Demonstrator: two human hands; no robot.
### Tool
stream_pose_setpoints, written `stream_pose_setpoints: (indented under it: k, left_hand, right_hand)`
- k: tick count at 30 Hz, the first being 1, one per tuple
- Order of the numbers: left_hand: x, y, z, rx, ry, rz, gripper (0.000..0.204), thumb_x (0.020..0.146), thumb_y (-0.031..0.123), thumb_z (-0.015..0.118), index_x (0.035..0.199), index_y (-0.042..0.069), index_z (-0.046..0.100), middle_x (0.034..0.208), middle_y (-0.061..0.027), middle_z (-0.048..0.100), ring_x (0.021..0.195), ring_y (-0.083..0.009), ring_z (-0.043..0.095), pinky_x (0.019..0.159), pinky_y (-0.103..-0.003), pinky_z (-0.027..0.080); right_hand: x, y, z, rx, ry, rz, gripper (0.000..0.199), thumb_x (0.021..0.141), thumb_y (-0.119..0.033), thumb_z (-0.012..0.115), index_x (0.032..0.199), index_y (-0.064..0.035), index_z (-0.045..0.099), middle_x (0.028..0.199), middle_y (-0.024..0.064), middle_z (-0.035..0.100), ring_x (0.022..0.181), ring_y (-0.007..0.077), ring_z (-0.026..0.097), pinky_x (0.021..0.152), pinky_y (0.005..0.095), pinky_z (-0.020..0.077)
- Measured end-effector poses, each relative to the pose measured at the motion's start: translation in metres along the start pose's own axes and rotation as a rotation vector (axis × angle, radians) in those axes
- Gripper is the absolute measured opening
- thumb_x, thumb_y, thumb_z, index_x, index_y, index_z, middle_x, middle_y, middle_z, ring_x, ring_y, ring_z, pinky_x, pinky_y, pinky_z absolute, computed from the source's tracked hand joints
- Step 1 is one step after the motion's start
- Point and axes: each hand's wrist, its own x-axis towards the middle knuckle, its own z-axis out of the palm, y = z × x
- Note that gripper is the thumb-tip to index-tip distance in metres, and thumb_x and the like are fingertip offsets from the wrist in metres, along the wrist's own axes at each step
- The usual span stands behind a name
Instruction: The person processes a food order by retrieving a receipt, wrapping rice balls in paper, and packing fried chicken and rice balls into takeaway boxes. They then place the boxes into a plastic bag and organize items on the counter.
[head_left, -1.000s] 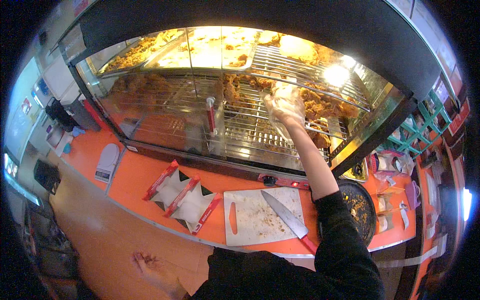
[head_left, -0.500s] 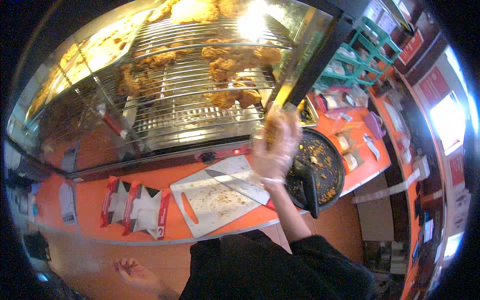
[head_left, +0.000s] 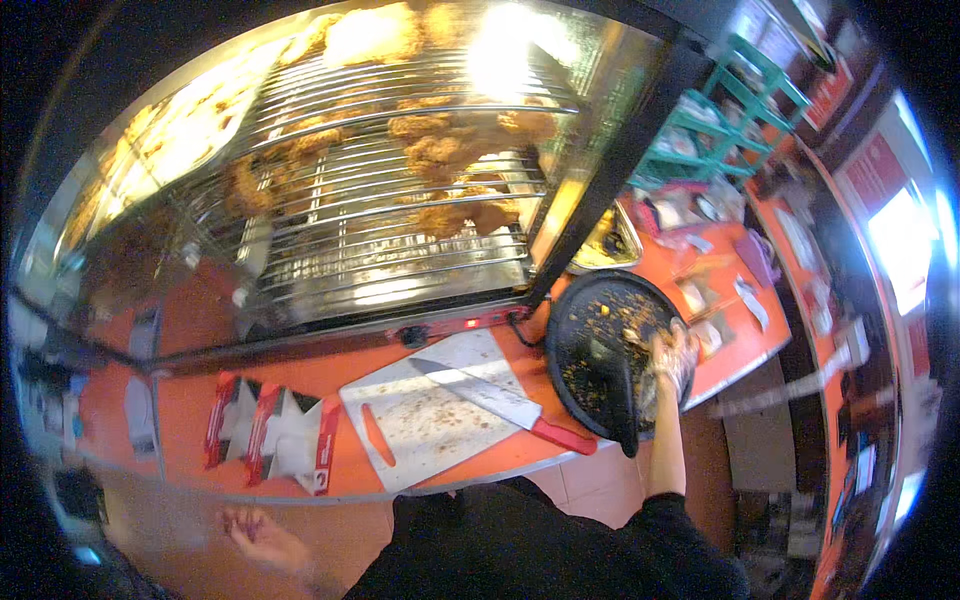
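My right hand [head_left: 674,356], in a clear plastic glove, is at the right rim of a round black pan [head_left: 568,375] scattered with brown crumbs. Its fingers look bent, and the glove and blur hide what they hold. A thick black handle [head_left: 619,395] lies across the pan's front. My bare left hand [head_left: 262,538] hangs low at the left, away from the counter, fingers loosely curled and apart with nothing seen in them. Left of the pan, a long knife [head_left: 480,392] with a red handle rests on a crumb-strewn white cutting board [head_left: 430,430].
Behind the board stands a glass-sided warming cabinet with wire racks [head_left: 380,205] of fried pieces [head_left: 440,150]. Red-and-white paper packets [head_left: 290,440] lie left of the board on the orange counter [head_left: 180,410]. A metal tray [head_left: 630,245] and green baskets [head_left: 695,135] are beyond the pan.
My right hand has moved right and toward me, from in front of the cabinet's corner to the pan's right rim. The knife handle and more of the pan now show. My left hand stays low.
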Motion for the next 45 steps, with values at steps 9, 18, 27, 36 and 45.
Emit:
stream_pose_setpoints:
  k: [9, 18, 27, 36, 45]
  left_hand:
    - [0.006, 0.004, -0.017, 0.100, 0.023, -0.022, 0.028, 0.088, 0.012, 0.050, 0.114, 0.003, 0.047, 0.089, -0.0019, 0.054, 0.074, -0.0092, 0.050, 0.062, -0.021, 0.043]
    - [-0.009, 0.022, -0.006, 0.237, 0.262, 0.046, 0.023, 0.086, 0.012, 0.049, 0.108, 0.005, 0.048, 0.088, -0.0013, 0.050, 0.071, -0.0080, 0.043, 0.061, -0.021, 0.036]
    - [-0.021, 0.021, 0.021, 0.106, 0.257, 0.082, 0.023, 0.085, 0.009, 0.049, 0.107, 0.005, 0.047, 0.086, -0.0009, 0.050, 0.071, -0.0092, 0.043, 0.061, -0.022, 0.036]
    - [-0.033, 0.036, 0.014, 0.015, 0.221, 0.171, 0.023, 0.086, 0.010, 0.049, 0.108, 0.006, 0.046, 0.089, -0.0018, 0.050, 0.071, -0.0099, 0.043, 0.059, -0.023, 0.036]
    - [-0.055, 0.079, -0.054, -0.729, 0.372, -0.084, 0.027, 0.082, 0.017, 0.051, 0.106, 0.005, 0.048, 0.087, -0.0014, 0.049, 0.071, -0.0104, 0.043, 0.059, -0.022, 0.036]
  right_hand:
    - [0.021, -0.037, 0.040, -0.106, -0.325, 0.005, 0.037, 0.065, -0.038, 0.071, 0.086, -0.0090, 0.061, 0.076, 0.0099, 0.062, 0.074, 0.0245, 0.060, 0.067, 0.0350, 0.0482]
    - [0.041, -0.024, 0.013, -0.105, -0.089, -0.311, 0.036, 0.069, -0.039, 0.067, 0.086, -0.0073, 0.062, 0.074, 0.0150, 0.062, 0.071, 0.0333, 0.057, 0.068, 0.0452, 0.0443]
    - [-0.024, -0.247, -0.133, 0.995, -0.140, -0.397, 0.029, 0.084, -0.021, 0.057, 0.107, -0.0042, 0.057, 0.116, 0.0188, 0.051, 0.101, 0.0289, 0.053, 0.089, 0.0338, 0.0428]
    - [-0.032, -0.532, -0.131, 0.419, -0.616, -1.047, 0.055, 0.084, -0.045, 0.048, 0.123, -0.0074, 0.046, 0.120, 0.0146, 0.051, 0.110, 0.0295, 0.048, 0.093, 0.0387, 0.0387]
    - [-0.017, -0.548, -0.050, 0.898, -0.547, -0.842, 0.053, 0.085, -0.052, 0.040, 0.117, -0.0123, 0.054, 0.119, 0.0129, 0.054, 0.106, 0.0290, 0.052, 0.090, 0.0392, 0.0395]
